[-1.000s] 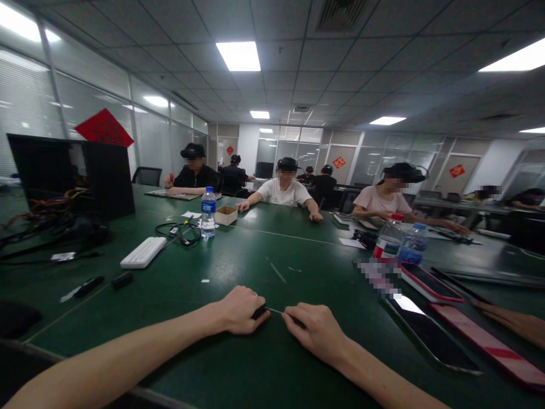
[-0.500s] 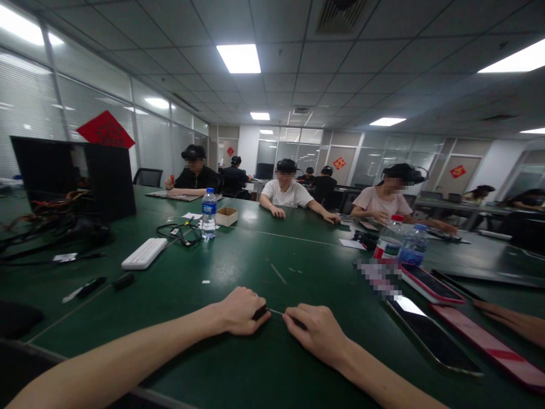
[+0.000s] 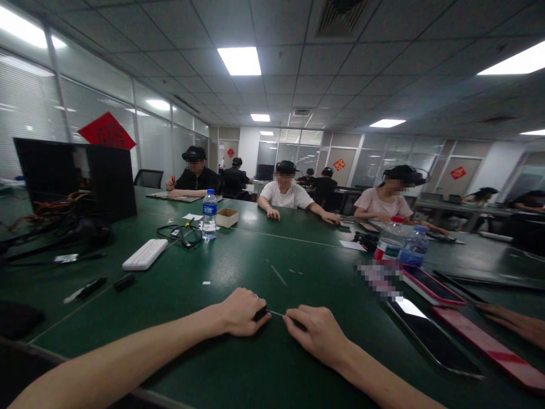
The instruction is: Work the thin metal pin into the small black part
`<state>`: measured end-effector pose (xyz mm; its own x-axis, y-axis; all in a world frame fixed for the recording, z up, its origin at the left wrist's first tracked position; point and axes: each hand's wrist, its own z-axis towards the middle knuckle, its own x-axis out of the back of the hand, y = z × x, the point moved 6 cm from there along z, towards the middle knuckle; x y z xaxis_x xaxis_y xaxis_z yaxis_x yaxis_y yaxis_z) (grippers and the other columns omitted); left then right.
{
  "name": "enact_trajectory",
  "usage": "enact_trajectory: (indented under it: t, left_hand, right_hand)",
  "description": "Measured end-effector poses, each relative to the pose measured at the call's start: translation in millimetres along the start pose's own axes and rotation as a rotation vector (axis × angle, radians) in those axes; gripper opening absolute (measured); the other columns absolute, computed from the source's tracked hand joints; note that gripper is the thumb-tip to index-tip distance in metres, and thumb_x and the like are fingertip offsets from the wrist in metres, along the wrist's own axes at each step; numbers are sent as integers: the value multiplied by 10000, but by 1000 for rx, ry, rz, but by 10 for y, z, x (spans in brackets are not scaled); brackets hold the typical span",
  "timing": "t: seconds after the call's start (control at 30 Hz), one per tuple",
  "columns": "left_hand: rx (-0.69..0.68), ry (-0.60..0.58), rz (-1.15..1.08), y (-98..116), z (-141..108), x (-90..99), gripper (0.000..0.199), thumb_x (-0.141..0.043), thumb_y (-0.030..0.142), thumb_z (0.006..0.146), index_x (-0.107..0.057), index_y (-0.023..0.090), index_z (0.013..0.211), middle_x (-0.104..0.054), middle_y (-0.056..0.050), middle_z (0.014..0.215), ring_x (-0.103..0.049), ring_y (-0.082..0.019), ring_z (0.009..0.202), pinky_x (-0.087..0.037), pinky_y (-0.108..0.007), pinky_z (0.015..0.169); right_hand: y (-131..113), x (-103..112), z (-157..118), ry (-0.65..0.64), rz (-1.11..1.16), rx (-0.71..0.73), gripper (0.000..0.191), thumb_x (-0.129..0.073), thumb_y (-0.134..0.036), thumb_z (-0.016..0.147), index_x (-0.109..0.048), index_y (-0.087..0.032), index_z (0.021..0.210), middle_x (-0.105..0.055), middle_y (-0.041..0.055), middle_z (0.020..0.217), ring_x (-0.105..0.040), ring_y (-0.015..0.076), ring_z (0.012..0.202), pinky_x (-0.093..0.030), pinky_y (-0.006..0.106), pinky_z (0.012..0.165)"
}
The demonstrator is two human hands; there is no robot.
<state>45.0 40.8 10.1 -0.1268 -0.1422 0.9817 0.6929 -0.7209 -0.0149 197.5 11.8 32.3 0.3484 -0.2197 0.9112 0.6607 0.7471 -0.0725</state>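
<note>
Slim item w/ thin pale shaft and black end (image 3: 276, 313) is the landmark: it spans the gap btwn both hands, over the dark-green flat tabletop (image 3: 238, 267); can't tell if touching it. L hand (image 3: 244, 312) is at its black end, fingers curled, thumb + index pinching the black part. R hand (image 3: 313, 329) is at the other end, thumb + index pressed together, apparently pinching the shaft; dark patch under that palm, unclear if part of the item or shadow.

Progress, my read: both grips made, so handling looks under way; item not set down, ends not let go. What's left, apart from release: can't judge, shaft ends hidden by fingers.

Not in use, R of the item: black glossy flat phone (image 3: 430, 335), pink long flat case (image 3: 489, 346), another person's hand (image 3: 511, 321) past them. Far L: white rectangular plastic block (image 3: 145, 254), prob. power bank. Beyond, slightly L: clear plastic bottle w/ blue cap (image 3: 209, 215), open pale cardboard box (image 3: 227, 217) just beside.
</note>
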Motion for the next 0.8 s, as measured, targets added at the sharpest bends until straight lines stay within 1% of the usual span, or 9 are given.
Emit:
enact_trajectory:
  t: [0.33, 0.63, 0.8]
  left_hand:
    - [-3, 2, -12, 3, -4, 7, 397, -364, 454, 924, -606, 163, 804, -666, -77, 732, -633, -195, 609, -473, -293, 576]
    - [4, -4, 13, 15, -6, 20, 403, -358, 450, 923, -616, 160, 817, -676, -90, 754, -644, -209, 634, -482, -303, 594]
    - [10, -9, -15, 19, -11, 38, 397, -372, 453, 921, -612, 157, 810, -672, -88, 745, -640, -206, 619, -483, -302, 588]
  right_hand:
    - [-4, 5, -6, 8, 2, -9, 296, -418, -319, 949, -680, -189, 903, -642, 14, 721, -558, 97, 592, -396, 202, 567]
    - [9, 15, -6, 13, 2, -28, 304, -420, -332, 950, -686, -187, 934, -648, 20, 729, -569, 99, 601, -413, 197, 574]
    - [-5, 18, -7, 17, -5, -11, 318, -412, -328, 949, -692, -187, 897, -642, 19, 703, -561, 95, 576, -407, 193, 553]
